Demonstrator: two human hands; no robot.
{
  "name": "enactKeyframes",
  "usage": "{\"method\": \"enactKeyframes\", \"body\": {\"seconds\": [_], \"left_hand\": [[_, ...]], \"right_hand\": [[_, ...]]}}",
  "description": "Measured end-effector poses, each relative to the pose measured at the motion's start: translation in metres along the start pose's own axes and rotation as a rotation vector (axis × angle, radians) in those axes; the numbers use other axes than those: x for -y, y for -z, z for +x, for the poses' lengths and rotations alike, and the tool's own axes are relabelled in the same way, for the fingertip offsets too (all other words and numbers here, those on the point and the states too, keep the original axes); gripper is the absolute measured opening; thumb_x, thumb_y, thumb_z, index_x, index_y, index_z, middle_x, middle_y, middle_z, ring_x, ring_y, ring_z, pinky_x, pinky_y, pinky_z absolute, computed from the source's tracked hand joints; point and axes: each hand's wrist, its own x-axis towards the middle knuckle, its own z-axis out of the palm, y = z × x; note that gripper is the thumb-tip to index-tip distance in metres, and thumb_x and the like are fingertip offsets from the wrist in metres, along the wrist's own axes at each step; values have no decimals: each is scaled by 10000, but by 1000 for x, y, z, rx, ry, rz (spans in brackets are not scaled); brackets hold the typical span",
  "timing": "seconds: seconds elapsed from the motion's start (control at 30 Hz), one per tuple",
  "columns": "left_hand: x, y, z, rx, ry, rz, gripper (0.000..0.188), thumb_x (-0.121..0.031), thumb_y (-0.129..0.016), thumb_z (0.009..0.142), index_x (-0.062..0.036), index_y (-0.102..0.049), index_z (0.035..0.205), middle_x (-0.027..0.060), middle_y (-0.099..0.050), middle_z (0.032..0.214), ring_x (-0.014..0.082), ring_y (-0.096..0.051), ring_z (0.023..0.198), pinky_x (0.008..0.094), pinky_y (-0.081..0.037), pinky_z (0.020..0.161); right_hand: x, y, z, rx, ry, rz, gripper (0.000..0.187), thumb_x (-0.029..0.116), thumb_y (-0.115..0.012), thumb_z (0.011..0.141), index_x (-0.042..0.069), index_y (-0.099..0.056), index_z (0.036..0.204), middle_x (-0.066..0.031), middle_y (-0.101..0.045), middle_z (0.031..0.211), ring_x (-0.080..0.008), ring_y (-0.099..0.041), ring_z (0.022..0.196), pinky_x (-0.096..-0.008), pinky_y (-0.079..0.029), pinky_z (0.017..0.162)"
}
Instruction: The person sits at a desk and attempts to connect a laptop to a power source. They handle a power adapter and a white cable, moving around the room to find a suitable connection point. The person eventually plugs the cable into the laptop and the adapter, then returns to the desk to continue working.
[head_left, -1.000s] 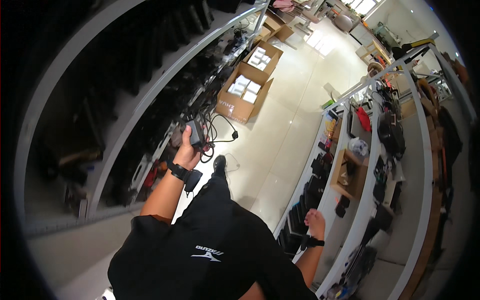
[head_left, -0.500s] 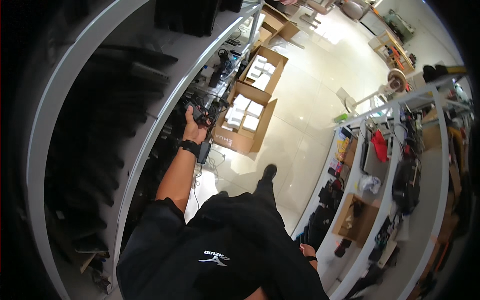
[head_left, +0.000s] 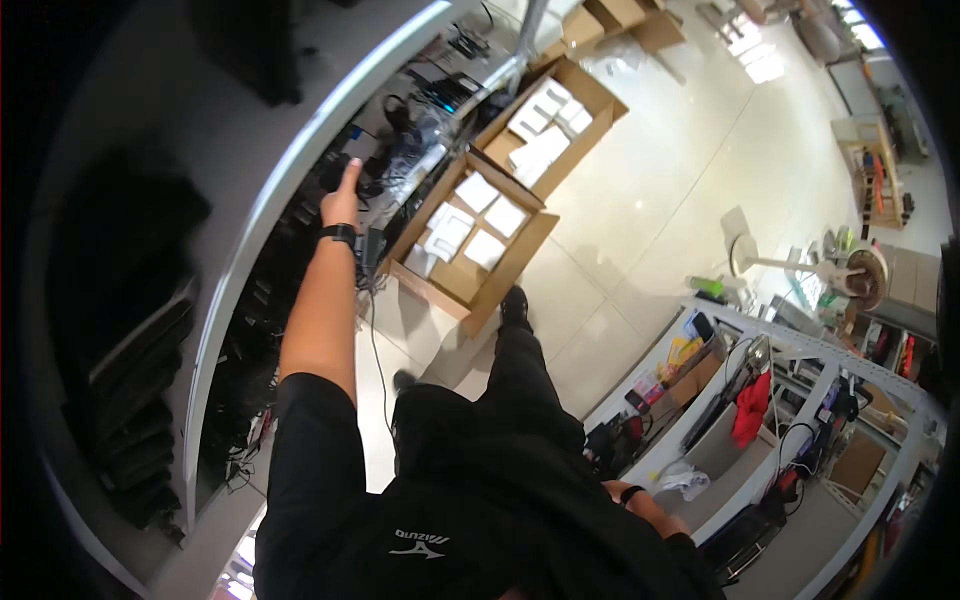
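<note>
My left hand reaches into the grey shelf on the left, thumb stretched forward along a dark bundle. It is closed round a black power adapter with cables, though my other fingers are hidden behind the hand. A second black adapter hangs close by my wrist, its thin black cord trailing down past my leg. My right hand is low at my right side, near the right-hand shelves. Its fingers are mostly hidden beside my shirt.
Two open cardboard boxes, a nearer one and a farther one, hold white blocks and stand beside the left shelf. A fan stands at the right. Grey shelving there carries a red cloth and electronics.
My left hand has gone farther forward and left into the shelf with its adapters and cables. My view has turned, and my right forearm now shows more.
</note>
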Motion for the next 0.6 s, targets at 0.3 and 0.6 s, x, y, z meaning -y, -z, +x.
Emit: {"method": "enactKeyframes", "body": {"seconds": [0.3, 0.6], "left_hand": [[26, 43, 42, -433, -454, 678, 1198, -681, -791, 758, 91, -322, 1546, 275, -490, 1484, 348, -488, 1372, 398, -364, 1153], [112, -56, -201, 736, -494, 676, 755, -115, -801, 857, -33, -415, 1502, 181, -484, 1487, 303, -512, 1340, 408, -421, 1124]], "right_hand": [[72, 103, -52, 237, -105, 252, 474, 471, -570, 1032, 52, -512, 1246, -199, -725, 1024, -308, -717, 939, -429, -590, 834], [276, 118, -230, 75, 416, -367, 232, 94, -617, 923, 3, -693, 1122, -59, -688, 738, -134, -683, 622, -249, -537, 551]]}}
